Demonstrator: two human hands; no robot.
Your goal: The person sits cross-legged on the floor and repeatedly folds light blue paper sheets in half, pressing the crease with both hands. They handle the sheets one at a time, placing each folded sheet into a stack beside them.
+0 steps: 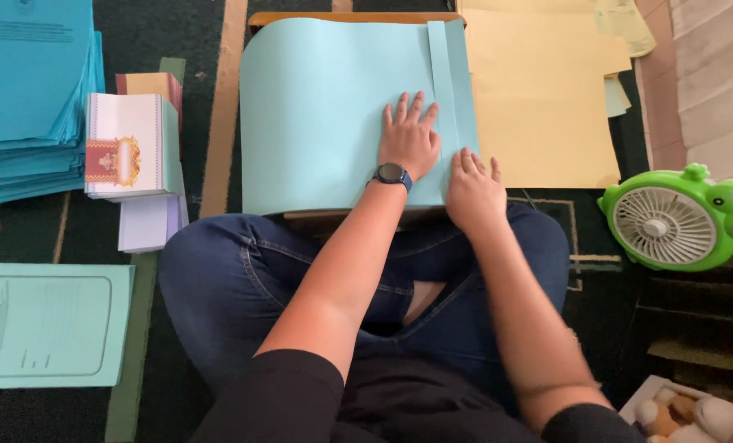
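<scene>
A large light blue paper sheet [325,107] lies on a small wooden board [342,17] in front of my crossed legs, with a narrow strip folded over along its right edge [444,82]. My left hand [409,135], with a dark watch on the wrist, presses flat on the sheet just left of the fold, fingers spread. My right hand [471,187] rests flat on the lower end of the folded edge, near the sheet's bottom right corner. Neither hand grips anything.
Yellow paper sheets [547,98] lie to the right of the blue sheet. A stack of teal papers [30,98], a pile of decorated cards [128,143] and a pale green printed sheet [46,324] sit at left. A green frog-shaped fan [678,220] stands at right, a stuffed toy [695,414] below it.
</scene>
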